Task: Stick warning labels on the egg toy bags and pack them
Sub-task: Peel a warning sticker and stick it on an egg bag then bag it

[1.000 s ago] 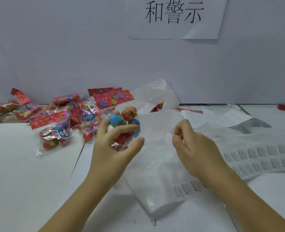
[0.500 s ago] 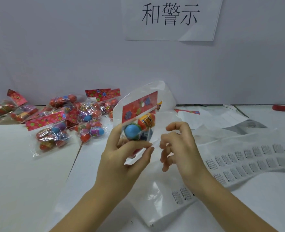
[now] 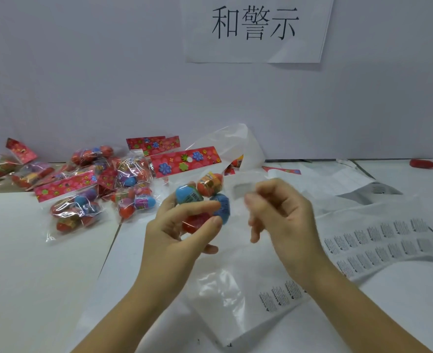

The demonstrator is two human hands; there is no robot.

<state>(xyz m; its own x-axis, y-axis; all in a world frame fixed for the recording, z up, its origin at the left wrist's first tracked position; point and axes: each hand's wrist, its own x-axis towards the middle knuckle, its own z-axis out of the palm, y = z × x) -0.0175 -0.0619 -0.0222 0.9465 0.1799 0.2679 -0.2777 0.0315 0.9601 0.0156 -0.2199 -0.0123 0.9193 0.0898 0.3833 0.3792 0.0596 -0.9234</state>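
Note:
My left hand (image 3: pixel 174 240) grips an egg toy bag (image 3: pixel 202 194) upright over the middle of the table. It is a clear pouch of blue, orange and red eggs under a red flowered header card (image 3: pixel 185 161). Just right of it, my right hand (image 3: pixel 284 220) is blurred, its fingers curled, pinching a small white warning label (image 3: pixel 241 190) close to the bag. A label sheet (image 3: pixel 378 240) with rows of printed labels lies to the right on the table.
A pile of several egg toy bags (image 3: pixel 83 194) lies at the back left. A large clear plastic bag (image 3: pixel 223 296) lies under my hands, with another standing open behind (image 3: pixel 246 143). Backing papers (image 3: pixel 337 179) lie at the back right, and a red object (image 3: pixel 422 163) far right.
My left hand lifted the egg toy bag and turned its header card up to face me. My right hand left the plastic bag and moved towards the toy bag with a label.

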